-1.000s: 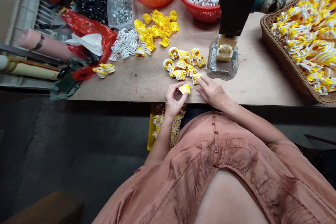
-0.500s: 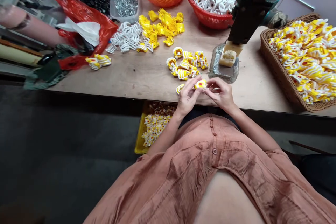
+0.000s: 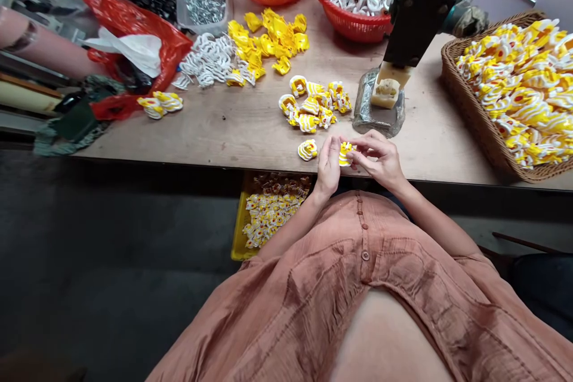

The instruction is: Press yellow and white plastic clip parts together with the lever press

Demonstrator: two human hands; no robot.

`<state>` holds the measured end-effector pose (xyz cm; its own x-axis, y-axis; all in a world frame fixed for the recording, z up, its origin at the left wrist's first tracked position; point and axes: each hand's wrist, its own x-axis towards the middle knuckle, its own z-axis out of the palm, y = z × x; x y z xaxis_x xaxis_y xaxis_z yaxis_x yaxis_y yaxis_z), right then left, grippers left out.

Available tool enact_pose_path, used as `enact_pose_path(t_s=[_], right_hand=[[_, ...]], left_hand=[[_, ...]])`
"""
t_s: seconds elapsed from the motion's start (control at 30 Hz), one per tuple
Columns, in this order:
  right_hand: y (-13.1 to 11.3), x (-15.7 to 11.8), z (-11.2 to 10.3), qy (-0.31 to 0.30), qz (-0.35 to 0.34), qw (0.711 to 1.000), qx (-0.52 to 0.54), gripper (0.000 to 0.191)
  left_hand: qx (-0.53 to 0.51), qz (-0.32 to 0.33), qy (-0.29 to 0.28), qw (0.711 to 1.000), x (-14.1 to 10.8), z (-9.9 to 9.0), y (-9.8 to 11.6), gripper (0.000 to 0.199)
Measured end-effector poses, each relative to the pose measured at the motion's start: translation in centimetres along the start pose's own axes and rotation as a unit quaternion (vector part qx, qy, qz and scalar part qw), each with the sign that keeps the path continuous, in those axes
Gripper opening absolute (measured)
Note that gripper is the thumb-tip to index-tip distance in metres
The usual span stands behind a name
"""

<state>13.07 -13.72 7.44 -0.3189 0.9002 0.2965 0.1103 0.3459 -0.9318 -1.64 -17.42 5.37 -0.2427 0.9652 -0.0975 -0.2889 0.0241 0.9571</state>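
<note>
Between my two hands is a small yellow-and-white striped plastic piece (image 3: 345, 154), held just above the table's front edge. The fingers of my left hand (image 3: 329, 167) are closed on its left side. From the right, my right hand (image 3: 380, 158) pinches it with thumb and fingers. Another striped piece (image 3: 307, 150) lies on the table just left of my left hand. Behind it sits a loose pile of striped pieces (image 3: 310, 106). A press (image 3: 388, 92) with a cream block stands over its wrapped base, beyond my right hand.
A wicker basket (image 3: 474, 108) full of striped pieces stands at the right. Red baskets (image 3: 340, 17) hold white and yellow parts at the back. Yellow shells (image 3: 277, 36), white strips (image 3: 208, 62) and a tub of metal bits (image 3: 179, 3) lie further left. Below the edge is a yellow crate (image 3: 239, 233).
The piece in my hands has been turned, from its red-dotted face to its striped side. My left hand has shifted slightly right, uncovering the striped piece on the table.
</note>
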Motion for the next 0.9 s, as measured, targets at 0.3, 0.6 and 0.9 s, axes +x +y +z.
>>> enact_pose_path(t_s=[0.3,0.6,0.9], right_hand=[[-1.3,-0.3,0.4,0.046,-0.059,0.993,-0.090,0.017],[0.9,0.2,-0.3,0.033,0.044,0.998,0.005,0.015],[3.4,0.3,1.6,-0.072,-0.135,0.937,-0.314,0.016]], left_hand=[[0.088,0.058,0.000,0.994,-0.2,-0.2,-0.4,0.058],[0.358,0.186,0.023,0.915,0.4,-4.7,2.9,0.061],[0.587,0.160,0.034,0.793,8.5,-9.5,4.1,0.044]])
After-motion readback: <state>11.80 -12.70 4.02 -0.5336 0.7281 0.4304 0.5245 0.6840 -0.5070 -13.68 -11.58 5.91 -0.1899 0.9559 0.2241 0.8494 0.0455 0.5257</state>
